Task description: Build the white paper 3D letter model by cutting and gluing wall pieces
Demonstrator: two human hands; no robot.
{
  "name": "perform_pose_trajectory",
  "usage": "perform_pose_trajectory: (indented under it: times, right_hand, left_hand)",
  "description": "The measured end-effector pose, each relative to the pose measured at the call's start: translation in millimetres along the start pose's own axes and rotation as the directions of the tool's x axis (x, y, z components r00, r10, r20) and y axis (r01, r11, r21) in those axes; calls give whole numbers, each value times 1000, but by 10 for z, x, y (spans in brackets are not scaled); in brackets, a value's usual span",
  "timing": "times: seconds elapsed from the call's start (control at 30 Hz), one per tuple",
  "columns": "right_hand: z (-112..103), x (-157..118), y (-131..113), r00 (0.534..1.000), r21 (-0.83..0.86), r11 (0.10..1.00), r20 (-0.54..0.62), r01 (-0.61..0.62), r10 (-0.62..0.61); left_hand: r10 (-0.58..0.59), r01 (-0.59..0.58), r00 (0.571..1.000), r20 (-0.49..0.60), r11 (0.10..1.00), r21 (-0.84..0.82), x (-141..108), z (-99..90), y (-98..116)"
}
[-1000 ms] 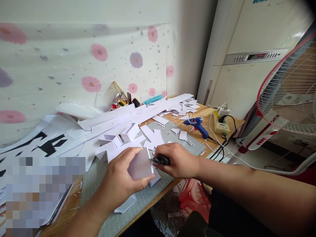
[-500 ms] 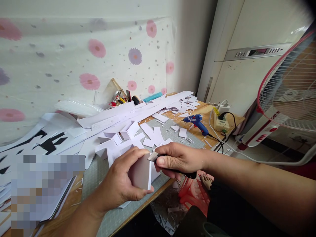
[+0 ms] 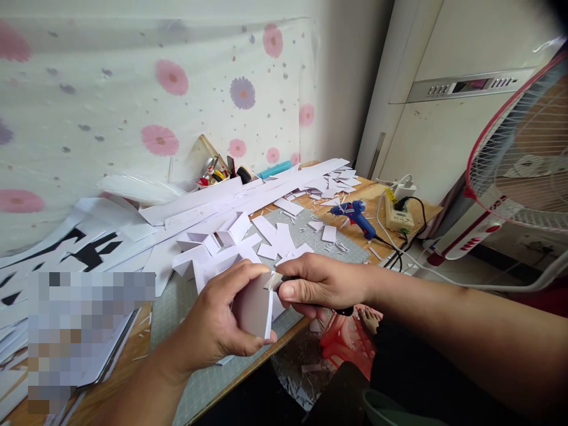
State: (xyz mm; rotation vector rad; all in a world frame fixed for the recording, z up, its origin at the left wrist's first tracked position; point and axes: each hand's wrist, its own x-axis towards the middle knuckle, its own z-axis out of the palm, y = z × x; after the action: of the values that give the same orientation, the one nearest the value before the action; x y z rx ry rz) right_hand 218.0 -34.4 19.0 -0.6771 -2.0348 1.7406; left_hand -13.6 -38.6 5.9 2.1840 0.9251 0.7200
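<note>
My left hand is closed around a small white foam board piece, thumb below and fingers over the top, with its cut edge turned to the right. In my right hand is a utility knife with a dark handle, mostly covered by the fingers. Its blade lies against the upper right edge of the board. Behind my hands, folded white board pieces rest on the grey-green cutting mat.
A blue glue gun lies right of the mat, near a power strip with cables. White offcuts and long strips cover the table's back. A fan stands at right. Scraps and a red stool are below.
The knife blade has shifted slightly at the board's upper edge, and more of the handle is hidden by my right hand. My left hand keeps its hold. The view has moved slightly.
</note>
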Motion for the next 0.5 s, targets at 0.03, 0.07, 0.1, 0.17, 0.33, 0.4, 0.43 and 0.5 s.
perform_pose_trajectory:
  times: [0.03, 0.07, 0.1, 0.17, 0.33, 0.4, 0.43, 0.5]
  right_hand:
    - [5, 2, 7, 1000, -3, 1000, 7, 5, -5]
    - [13, 2, 13, 1000, -5, 1000, 14, 10, -10]
    - [21, 2, 19, 1000, -7, 1000, 21, 16, -16]
    - [38, -1, 24, 999, -5, 1000, 37, 28, -28]
    - [59, -18, 28, 997, 28, 999, 56, 41, -43]
    - [58, -22, 29, 998, 26, 999, 57, 39, -40]
    - [57, -23, 30, 998, 19, 999, 59, 35, -36]
    - [53, -25, 27, 998, 0, 1000, 64, 29, -29]
  left_hand:
    - [0, 0, 1000, 3, 1000, -6, 1, 4, -1]
    - [-2, 2, 1000, 9, 1000, -16, 2, 8, 0]
    - [-7, 7, 1000, 15, 1000, -30, 4, 12, 2]
    - [-20, 21, 999, 26, 998, -57, 9, 19, 12]
    - [-35, 38, 999, 42, 997, -72, 13, 23, 21]
    - [-35, 39, 998, 51, 997, -68, 13, 21, 16]
    - [-37, 41, 998, 54, 997, -65, 14, 21, 13]
    - [-38, 41, 998, 59, 998, -57, 15, 21, 8]
